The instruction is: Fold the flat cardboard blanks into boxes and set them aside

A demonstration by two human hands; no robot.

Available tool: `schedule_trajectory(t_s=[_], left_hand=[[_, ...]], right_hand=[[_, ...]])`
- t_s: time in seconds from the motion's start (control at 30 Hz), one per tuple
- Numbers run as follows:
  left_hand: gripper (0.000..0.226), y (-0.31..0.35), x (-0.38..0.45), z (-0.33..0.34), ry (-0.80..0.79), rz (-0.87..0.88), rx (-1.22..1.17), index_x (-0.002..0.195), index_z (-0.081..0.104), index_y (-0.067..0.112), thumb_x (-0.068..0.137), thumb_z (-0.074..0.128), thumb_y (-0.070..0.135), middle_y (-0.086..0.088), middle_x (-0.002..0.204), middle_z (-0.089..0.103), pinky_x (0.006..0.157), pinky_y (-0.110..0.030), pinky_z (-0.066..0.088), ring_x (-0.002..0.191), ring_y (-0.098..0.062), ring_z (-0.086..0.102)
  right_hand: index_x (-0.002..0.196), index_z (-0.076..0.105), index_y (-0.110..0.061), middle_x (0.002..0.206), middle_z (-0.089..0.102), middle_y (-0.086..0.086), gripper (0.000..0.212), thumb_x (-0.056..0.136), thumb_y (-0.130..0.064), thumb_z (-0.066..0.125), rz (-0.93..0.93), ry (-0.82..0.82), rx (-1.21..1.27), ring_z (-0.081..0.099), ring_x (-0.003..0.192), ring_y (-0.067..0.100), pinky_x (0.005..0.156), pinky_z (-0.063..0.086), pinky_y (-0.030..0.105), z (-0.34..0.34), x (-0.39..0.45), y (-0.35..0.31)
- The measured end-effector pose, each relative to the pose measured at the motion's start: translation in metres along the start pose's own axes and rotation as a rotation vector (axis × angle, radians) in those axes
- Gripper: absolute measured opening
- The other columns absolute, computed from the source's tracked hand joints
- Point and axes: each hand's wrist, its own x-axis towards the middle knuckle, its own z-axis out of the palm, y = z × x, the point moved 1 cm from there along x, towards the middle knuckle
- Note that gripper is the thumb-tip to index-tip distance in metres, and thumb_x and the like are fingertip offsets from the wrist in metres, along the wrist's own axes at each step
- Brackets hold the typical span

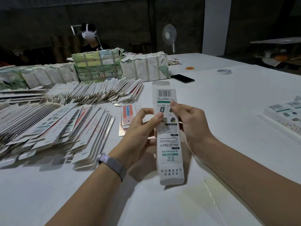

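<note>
A long white cardboard blank [167,141] with a barcode and green print stands upright above the table between both hands. My left hand [141,128] grips its left edge, thumb on the printed face. My right hand [189,121] pinches its right edge, thumb near the green stripe. The end flaps at top and bottom stick out straight. Several flat blanks [53,128] lie fanned in a large heap at the left, with another row [94,92] behind. Folded boxes [286,111] lie at the right edge.
Wrapped bundles [97,66] stand along the far side of the white table [228,98]. A black phone [182,78], a tape roll [224,71] and an orange object [190,68] lie beyond. A person [91,38] sits opposite; a fan [169,35] stands behind.
</note>
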Motion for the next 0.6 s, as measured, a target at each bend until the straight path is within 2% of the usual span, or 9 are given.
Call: schedule_trajectory(t_s=[0.07, 0.17, 0.3, 0.4, 0.5, 0.6], left_hand=[[0.059, 0.002, 0.000, 0.001, 0.035, 0.040, 0.006, 0.108, 0.056, 0.018, 0.066, 0.082, 0.049, -0.009, 0.098, 0.077, 0.055, -0.031, 0.059, 0.081, -0.023, 0.075], [0.071, 0.004, 0.001, 0.000, 0.146, 0.087, -0.008, 0.117, 0.063, 0.010, 0.069, 0.083, 0.057, -0.012, 0.097, 0.077, 0.053, -0.029, 0.060, 0.077, -0.025, 0.074], [0.058, 0.006, 0.003, -0.004, 0.208, 0.135, -0.048, 0.115, 0.067, 0.010, 0.071, 0.076, 0.048, -0.009, 0.090, 0.077, 0.049, -0.028, 0.058, 0.067, -0.021, 0.073], [0.057, 0.006, 0.003, -0.006, 0.206, 0.165, -0.038, 0.125, 0.061, 0.016, 0.076, 0.075, 0.041, -0.005, 0.091, 0.077, 0.049, -0.028, 0.057, 0.065, -0.020, 0.072], [0.059, 0.004, 0.003, -0.009, 0.157, 0.182, -0.022, 0.139, 0.052, 0.025, 0.084, 0.070, 0.036, -0.003, 0.094, 0.077, 0.053, -0.028, 0.057, 0.072, -0.021, 0.072], [0.044, 0.002, 0.002, -0.010, 0.108, 0.181, -0.033, 0.136, 0.057, 0.029, 0.093, 0.064, 0.029, -0.003, 0.101, 0.076, 0.055, -0.030, 0.059, 0.078, -0.021, 0.072]], right_hand=[[0.095, 0.079, -0.010, 0.090, 0.078, 0.013, 0.024, 0.096, -0.029, 0.065, -0.005, 0.009, -0.005, 0.075, 0.082, 0.034, 0.078, 0.062, 0.049, -0.001, 0.001, -0.001], [0.089, 0.080, -0.012, 0.085, 0.077, 0.012, 0.024, 0.095, -0.030, 0.066, -0.013, -0.025, -0.051, 0.074, 0.074, 0.029, 0.069, 0.062, 0.041, 0.000, -0.001, -0.001], [0.091, 0.080, -0.011, 0.084, 0.078, 0.010, 0.025, 0.096, -0.030, 0.065, -0.007, -0.066, -0.093, 0.074, 0.073, 0.027, 0.069, 0.063, 0.041, 0.004, -0.004, 0.001], [0.091, 0.080, -0.009, 0.084, 0.078, 0.011, 0.026, 0.096, -0.030, 0.065, 0.003, -0.070, -0.106, 0.075, 0.072, 0.028, 0.068, 0.062, 0.040, 0.003, -0.004, 0.002], [0.091, 0.080, -0.008, 0.085, 0.078, 0.012, 0.027, 0.096, -0.030, 0.065, 0.035, -0.090, -0.105, 0.075, 0.075, 0.030, 0.071, 0.062, 0.041, 0.002, -0.005, 0.003], [0.092, 0.080, -0.012, 0.087, 0.078, 0.010, 0.024, 0.096, -0.030, 0.066, 0.048, -0.104, -0.106, 0.076, 0.077, 0.029, 0.071, 0.061, 0.040, 0.002, -0.006, 0.004]])
